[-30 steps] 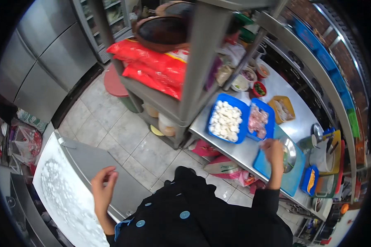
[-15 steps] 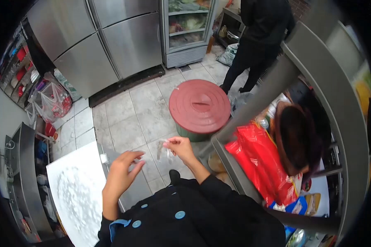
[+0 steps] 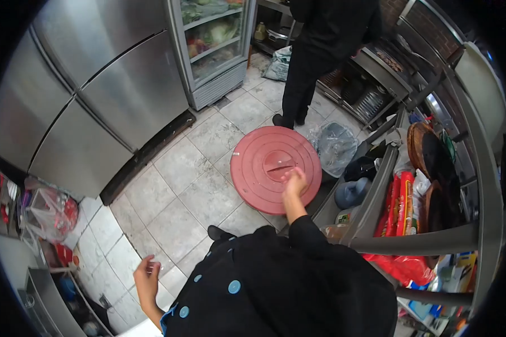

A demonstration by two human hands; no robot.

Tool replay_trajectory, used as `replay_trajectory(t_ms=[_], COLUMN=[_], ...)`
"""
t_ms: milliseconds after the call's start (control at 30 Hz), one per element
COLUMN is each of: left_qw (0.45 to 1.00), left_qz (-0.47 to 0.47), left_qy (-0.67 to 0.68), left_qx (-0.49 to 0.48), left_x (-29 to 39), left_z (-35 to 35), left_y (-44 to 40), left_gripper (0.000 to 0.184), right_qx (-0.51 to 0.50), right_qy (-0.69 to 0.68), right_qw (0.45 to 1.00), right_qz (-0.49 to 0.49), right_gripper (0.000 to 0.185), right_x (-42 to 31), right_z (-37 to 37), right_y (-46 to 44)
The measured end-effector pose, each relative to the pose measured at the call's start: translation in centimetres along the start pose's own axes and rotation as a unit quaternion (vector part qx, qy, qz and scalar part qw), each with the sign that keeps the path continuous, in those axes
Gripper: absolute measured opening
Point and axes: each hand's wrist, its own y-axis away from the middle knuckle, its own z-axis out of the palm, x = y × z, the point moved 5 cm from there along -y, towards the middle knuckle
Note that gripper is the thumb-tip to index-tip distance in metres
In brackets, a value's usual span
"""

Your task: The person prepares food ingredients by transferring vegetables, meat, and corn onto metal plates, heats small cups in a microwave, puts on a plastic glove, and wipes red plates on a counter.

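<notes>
Far left there's a see-through bag (image 3: 52, 216) with red stuff inside, then a steel fridge (image 3: 115, 84). Left hand (image 3: 146, 276) kinda hangs over the floor tiles (image 3: 177, 224), fingers loosely curled and apart from the thumb. Mid-view is the round red lid (image 3: 256, 160), right hand (image 3: 295, 184) by its handle (image 3: 279, 168); can't tell if those fingers are together or gripping. A person in black (image 3: 315, 62) stands just past it.

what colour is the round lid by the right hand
Dull red; the head view shows the lid best.
</notes>
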Motion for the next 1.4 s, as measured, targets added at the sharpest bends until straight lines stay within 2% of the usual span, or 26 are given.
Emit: replay_trajectory(t_ms=[67,133,167,233,267,333,400,433,467,500,567,600,667,700,733,800,867,900,967,1067,1233,1367,1400], left_qw=[1.000,0.997,0.997,0.994,0.994,0.989,0.987,0.992,0.991,0.973,0.939,0.943,0.921,0.926,0.932,0.976,0.977,0.975,0.981,0.967,0.937,0.891,0.886], left_qz=[-0.001,0.060,0.058,0.103,0.101,0.144,0.157,0.112,0.094,0.147,0.138,0.133,0.176,0.183,0.198,0.151,0.203,0.217,0.169,0.193,0.287,0.370,0.372], left_qy=[-0.015,-0.040,-0.037,-0.036,-0.038,0.031,0.041,0.053,0.046,0.015,-0.037,-0.039,-0.075,-0.085,-0.101,-0.035,-0.021,-0.030,-0.003,-0.045,-0.110,-0.129,-0.137], left_qx=[0.014,0.029,0.027,0.011,0.008,-0.010,-0.004,0.012,0.079,0.176,0.312,0.303,0.339,0.318,0.284,0.151,0.060,0.041,-0.097,-0.160,-0.163,-0.230,-0.238], left_x=[-0.1,0.0,0.3,3.3,4.4,6.7,5.9,3.8,0.8,-1.9,-6.3,-5.7,-3.9,-4.6,-5.1,-3.3,-0.6,2.3,8.6,17.0,28.6,39.6,41.9], left_z=[-2.8,-5.0,-5.7,-7.5,-8.3,-9.8,-12.7,-14.6,-17.5,-20.9,-26.2,-26.1,-23.6,-20.5,-16.5,-8.7,-1.6,-0.1,4.4,9.5,21.8,31.0,33.1], left_y=[-5.9,-11.9,-14.5,-19.1,-21.1,-25.0,-28.9,-31.2,-33.1,-34.8,-37.0,-38.4,-42.8,-46.0,-49.3,-53.3,-56.2,-56.4,-57.9,-62.0,-69.0,-69.3,-69.3], left_gripper=[0.023,0.024,0.024,0.025,0.025,0.026,0.029,0.033,0.043,0.059,0.076,0.076,0.091,0.098,0.104,0.110,0.119,0.119,0.125,0.127,0.130,0.132,0.132], right_qx=[-0.027,-0.079,-0.079,-0.107,-0.104,-0.152,-0.171,-0.177,-0.182,-0.175,-0.205,-0.237,-0.229,-0.260,-0.277,-0.229,-0.163,-0.108,-0.016,0.084,0.236,0.293,0.278], right_qy=[0.069,0.111,0.114,0.136,0.137,0.172,0.136,0.158,0.178,0.203,0.203,0.213,0.204,0.195,0.183,0.204,0.227,0.212,0.186,0.167,0.118,0.063,0.100], right_qw=[0.996,0.989,0.989,0.980,0.980,0.973,0.975,0.970,0.964,0.958,0.953,0.944,0.949,0.944,0.941,0.951,0.960,0.970,0.981,0.982,0.964,0.951,0.954], right_qz=[0.055,0.048,0.046,0.095,0.098,0.041,0.038,0.053,0.072,0.106,0.091,0.082,0.073,0.063,0.058,0.037,0.031,0.048,0.052,0.029,0.027,0.077,0.059], right_gripper=[0.018,0.017,0.017,0.016,0.016,0.015,0.012,0.011,0.010,0.009,0.010,0.010,0.012,0.012,0.013,0.013,0.014,0.014,0.014,0.014,0.009,0.011,0.013], right_x=[3.4,5.6,6.3,8.1,8.5,8.8,11.2,12.1,13.0,13.5,15.3,15.5,13.6,12.4,12.0,11.0,9.4,9.0,7.5,6.3,5.8,5.1,4.8], right_z=[3.8,8.7,10.9,15.0,16.8,21.4,25.4,27.3,29.2,31.4,35.8,37.5,40.2,41.3,40.8,39.0,35.0,32.8,29.4,24.1,19.1,19.0,19.0], right_y=[3.6,6.4,6.8,7.6,7.8,7.6,7.0,6.9,6.9,7.4,6.5,7.0,6.8,6.5,6.3,4.4,2.6,1.7,-0.5,-4.5,-13.7,-19.7,-21.4])
